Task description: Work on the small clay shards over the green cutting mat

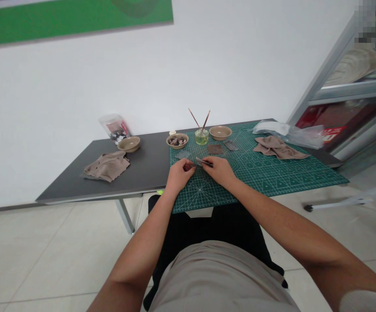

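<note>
My left hand point(179, 175) is closed around a small dark reddish-brown piece point(189, 166), mostly covered by the fingers. Close beside it, my right hand point(219, 170) pinches a small flat grey piece point(200, 161) that points toward the left hand; its kind is too small to make out. Both hands rest over a green cutting mat point(204, 193). Just beyond them lie a brown square sheet point(214, 149), a dark grey flat piece point(230, 145) and a pale grey one point(183, 154).
Behind the hands stand a bowl of dark lumps point(177, 141), a glass jar point(202, 138) with two sticks in yellowish liquid, and another bowl point(220, 132). Cloths lie left point(106, 166) and right point(279, 148), near a plastic bag point(292, 133). A third bowl point(128, 144) adjoins a clear tub point(114, 128).
</note>
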### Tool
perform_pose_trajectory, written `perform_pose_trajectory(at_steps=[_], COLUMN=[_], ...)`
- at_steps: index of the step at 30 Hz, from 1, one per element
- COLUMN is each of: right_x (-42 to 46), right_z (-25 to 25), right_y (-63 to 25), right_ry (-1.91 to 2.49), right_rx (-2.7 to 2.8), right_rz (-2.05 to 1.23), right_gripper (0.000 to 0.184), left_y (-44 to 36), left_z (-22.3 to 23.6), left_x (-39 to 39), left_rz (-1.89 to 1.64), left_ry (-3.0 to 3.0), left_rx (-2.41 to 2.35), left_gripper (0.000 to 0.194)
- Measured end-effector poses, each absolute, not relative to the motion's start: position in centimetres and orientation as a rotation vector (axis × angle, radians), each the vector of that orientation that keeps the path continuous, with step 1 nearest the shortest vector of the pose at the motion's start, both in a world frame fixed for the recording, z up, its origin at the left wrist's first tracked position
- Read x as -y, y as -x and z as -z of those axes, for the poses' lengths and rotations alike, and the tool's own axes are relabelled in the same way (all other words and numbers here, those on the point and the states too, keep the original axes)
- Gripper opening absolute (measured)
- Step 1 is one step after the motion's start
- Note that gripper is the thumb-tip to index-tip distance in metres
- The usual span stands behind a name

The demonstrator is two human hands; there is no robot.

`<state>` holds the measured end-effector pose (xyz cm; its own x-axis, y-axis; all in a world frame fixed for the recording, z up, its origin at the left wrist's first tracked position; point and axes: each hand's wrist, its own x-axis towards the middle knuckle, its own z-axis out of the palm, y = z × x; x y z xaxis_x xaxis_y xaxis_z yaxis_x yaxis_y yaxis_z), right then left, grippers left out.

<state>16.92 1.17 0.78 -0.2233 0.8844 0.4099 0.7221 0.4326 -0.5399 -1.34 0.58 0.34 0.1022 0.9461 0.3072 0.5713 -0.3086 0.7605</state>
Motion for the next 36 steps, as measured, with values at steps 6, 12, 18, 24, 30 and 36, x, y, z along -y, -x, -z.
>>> perform_pose_trajectory(at_steps=[6, 12, 18, 24, 30, 36], right_x=[0.0, 0.7, 0.6, 0.7, 0.9, 0.7], right_z=[-0.4, 0.1, 0.4, 0.6, 0.5, 0.8], right_y=[-15.8, -14.7, -14.8, -14.7, -14.5, -14.4], right_ry=[1.255, 1.194, 1.272, 1.213, 1.187, 1.235], right_rx=[2.194, 2.328, 2.304, 2.294, 2.275, 2.236], right_rz=[-0.095, 0.012, 0.02, 0.061, 0.082, 0.057], right_gripper=[0.035, 0.044, 0.044, 0.044, 0.044, 0.043], left_y=[1.4, 1.7, 1.7, 1.6, 1.7, 1.8], left_z=[-0.3, -0.2, 0.0, -0.1, -0.1, 0.4], left_x=[-0.5, -0.6, -0.3, -0.1, -0.2, -0.5], left_rz=[-1.109, -1.158, -1.232, -1.253, -1.279, -1.366], left_ry=[-1.898, -1.885, -1.812, -1.849, -1.822, -1.654], left_rx=[-1.432, -1.493, -1.459, -1.47, -1.407, -1.289], left_gripper=[0.005, 0.005, 0.009, 0.006, 0.002, 0.012])
